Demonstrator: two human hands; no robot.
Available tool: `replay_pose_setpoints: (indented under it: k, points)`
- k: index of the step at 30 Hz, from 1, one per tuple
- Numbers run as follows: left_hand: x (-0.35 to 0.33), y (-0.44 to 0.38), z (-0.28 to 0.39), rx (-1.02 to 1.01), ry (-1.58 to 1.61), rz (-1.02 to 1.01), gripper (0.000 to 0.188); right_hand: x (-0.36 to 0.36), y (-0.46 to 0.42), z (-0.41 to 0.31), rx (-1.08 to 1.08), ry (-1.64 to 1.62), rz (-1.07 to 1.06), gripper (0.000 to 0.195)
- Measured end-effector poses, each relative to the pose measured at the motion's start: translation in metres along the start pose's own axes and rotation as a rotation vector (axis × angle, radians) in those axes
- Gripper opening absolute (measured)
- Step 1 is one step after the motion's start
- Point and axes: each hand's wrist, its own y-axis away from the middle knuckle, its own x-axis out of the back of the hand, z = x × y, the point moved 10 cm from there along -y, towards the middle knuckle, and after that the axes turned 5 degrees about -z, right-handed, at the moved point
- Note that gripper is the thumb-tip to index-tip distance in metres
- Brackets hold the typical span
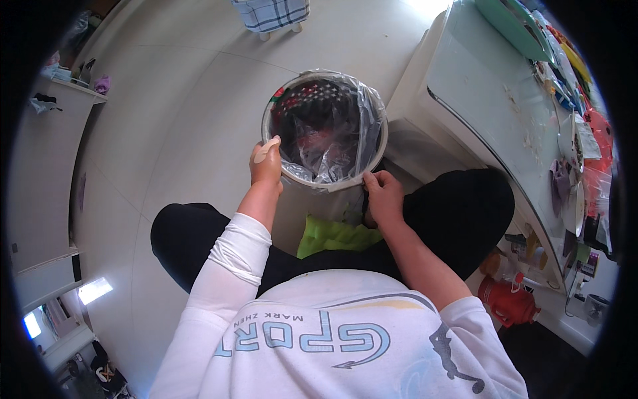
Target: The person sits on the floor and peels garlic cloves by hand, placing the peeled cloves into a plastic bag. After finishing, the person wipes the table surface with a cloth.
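Note:
A round waste bin [384, 130] with a pale rim stands before me, lined with a clear plastic bag [368, 114]. Dark, red and white patterning shows through the bag. My left hand [267, 162], with a plaster on the thumb, grips the rim at its lower left. At the lower right, my right hand [385, 195] pinches the rim and the bag's edge between thumb and fingers. A bright green bag or cloth [334, 235] lies between my legs, below the bin. How far the liner reaches down inside is hard to tell.
A glass-topped table [478, 65] with dishes, bags and a green basin [518, 30] runs along the right. Under its edge sits a red jug [511, 299]. A stool with a checked cover [271, 15] stands ahead. On the left is a pale cabinet [47, 164].

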Motion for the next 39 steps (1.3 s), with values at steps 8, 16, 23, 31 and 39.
replay_pose_setpoints:
  k: [8,16,23,31,39]
  points:
    - [-0.002,0.007,0.005,0.013,-0.059,0.012,0.044,0.024,-0.010,-0.028,0.144,-0.195,0.199,0.026]
    - [0.003,-0.008,-0.005,-0.033,-0.053,-0.012,0.045,0.003,-0.032,-0.019,0.039,-0.124,-0.007,0.024]
    - [0.010,-0.014,-0.015,0.028,-0.003,0.023,0.048,-0.008,-0.014,0.012,-0.191,-0.600,0.045,0.015]
    - [0.000,0.000,-0.004,0.076,-0.005,0.008,0.046,-0.004,-0.027,0.034,-0.262,-0.532,0.164,0.017]
    - [-0.002,-0.012,-0.016,0.054,0.128,-0.045,0.042,-0.016,-0.039,0.047,-0.203,-0.616,0.237,0.015]
